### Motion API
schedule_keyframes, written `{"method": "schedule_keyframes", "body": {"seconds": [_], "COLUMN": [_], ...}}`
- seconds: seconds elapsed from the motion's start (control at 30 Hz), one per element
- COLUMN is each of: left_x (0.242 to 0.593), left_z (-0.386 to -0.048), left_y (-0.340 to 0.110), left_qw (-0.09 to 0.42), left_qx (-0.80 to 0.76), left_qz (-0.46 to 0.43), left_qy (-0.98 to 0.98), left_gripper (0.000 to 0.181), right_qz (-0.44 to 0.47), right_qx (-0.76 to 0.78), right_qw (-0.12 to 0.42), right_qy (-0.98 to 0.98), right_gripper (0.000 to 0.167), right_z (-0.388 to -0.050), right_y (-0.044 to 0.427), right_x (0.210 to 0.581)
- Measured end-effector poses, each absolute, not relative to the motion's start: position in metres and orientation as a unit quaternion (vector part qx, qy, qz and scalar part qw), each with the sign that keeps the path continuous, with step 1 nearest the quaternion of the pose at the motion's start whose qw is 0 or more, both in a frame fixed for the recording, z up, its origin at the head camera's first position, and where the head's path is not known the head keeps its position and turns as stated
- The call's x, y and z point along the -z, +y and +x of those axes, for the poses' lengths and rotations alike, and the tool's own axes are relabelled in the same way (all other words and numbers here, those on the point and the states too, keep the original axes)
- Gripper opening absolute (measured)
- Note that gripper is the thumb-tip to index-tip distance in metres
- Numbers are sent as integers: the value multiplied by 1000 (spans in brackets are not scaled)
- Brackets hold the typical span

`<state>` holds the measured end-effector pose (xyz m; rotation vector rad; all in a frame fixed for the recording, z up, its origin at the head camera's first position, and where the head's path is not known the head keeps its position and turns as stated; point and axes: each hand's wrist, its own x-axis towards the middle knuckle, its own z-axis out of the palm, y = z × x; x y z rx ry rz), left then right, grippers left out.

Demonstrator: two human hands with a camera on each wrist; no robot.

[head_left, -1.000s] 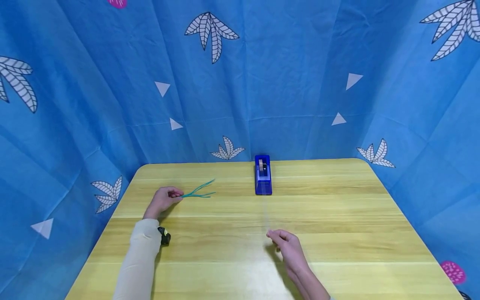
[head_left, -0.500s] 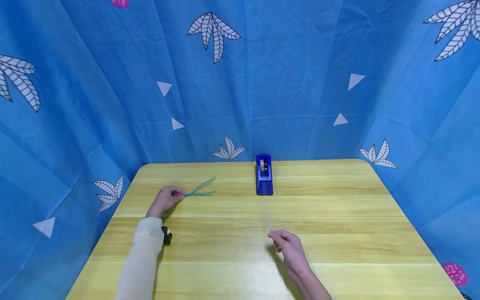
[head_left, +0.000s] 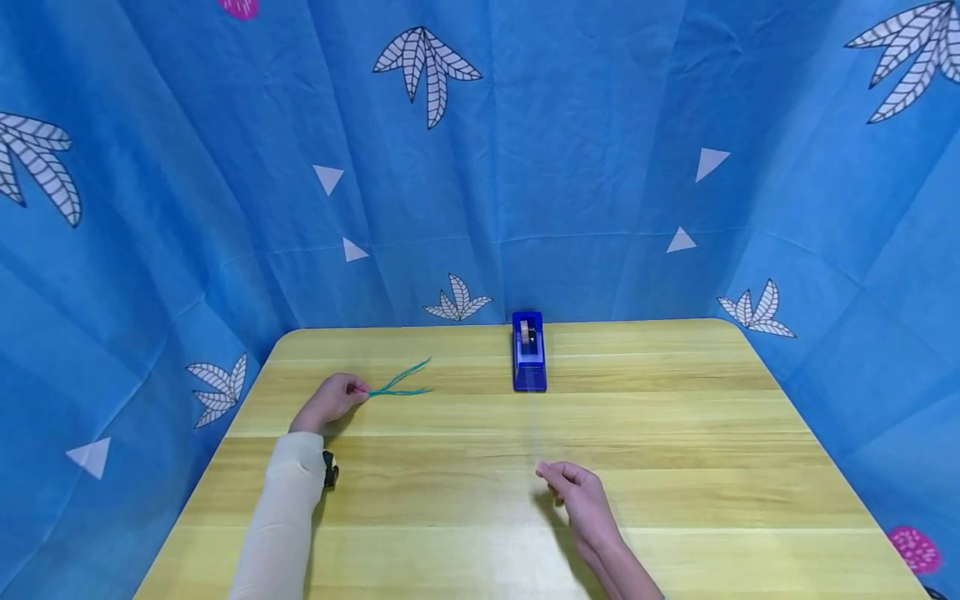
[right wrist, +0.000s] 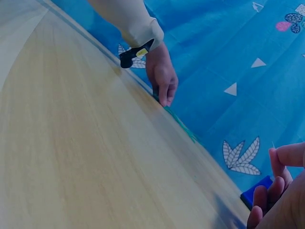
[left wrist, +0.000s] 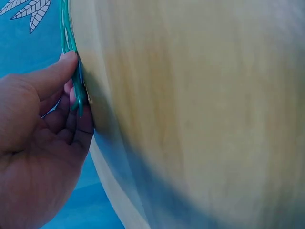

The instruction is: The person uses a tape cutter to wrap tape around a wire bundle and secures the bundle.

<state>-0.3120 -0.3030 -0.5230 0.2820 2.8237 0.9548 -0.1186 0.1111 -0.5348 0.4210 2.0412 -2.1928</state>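
In the head view my left hand [head_left: 330, 401] pinches a bundle of thin green strands [head_left: 401, 392] between thumb and fingers, at the left of the table. Their free ends fork to the right. Close up in the left wrist view, the green strands [left wrist: 67, 28] look smooth, like plastic-coated wire, and their short ends poke out below the thumb. My right hand [head_left: 583, 500], nearer the front, pinches the end of a clear tape strip [head_left: 535, 425]. That strip runs back to a blue tape dispenser [head_left: 529, 362] at the table's far edge.
The wood-grain table [head_left: 712, 433] ends at the back against a blue patterned curtain [head_left: 585, 167], which also surrounds both sides. A small black device [head_left: 330, 472] is worn on the left wrist, over the sleeve.
Both hands keep nearly the same places and grips. The free ends of the green strands shift slightly, spreading and then drawing together. The dispenser stays put.
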Motion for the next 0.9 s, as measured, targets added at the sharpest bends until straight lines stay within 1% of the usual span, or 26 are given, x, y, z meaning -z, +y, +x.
{"method": "schedule_keyframes", "body": {"seconds": [0.1,0.27,0.47,0.67,0.9], "left_x": [523,524,526,527,526], "left_z": [-312,-313,-313,-312,-312], "left_y": [-303,-302,-304,-307,-305], "left_qw": [61,26,7,12,45], "left_qx": [-318,-314,-309,-312,-302], "left_qz": [94,95,102,90,99], "left_qy": [942,944,945,946,947], "left_gripper": [11,6,4,7,8], "right_qz": [140,140,142,142,140], "right_qx": [723,721,720,721,724], "right_qw": [57,59,61,63,63], "right_qy": [675,676,676,675,673], "right_gripper": [23,25,25,24,24], "right_z": [-118,-118,-117,-118,-118], "right_y": [112,112,113,111,111], "right_x": [535,535,534,535,536]}}
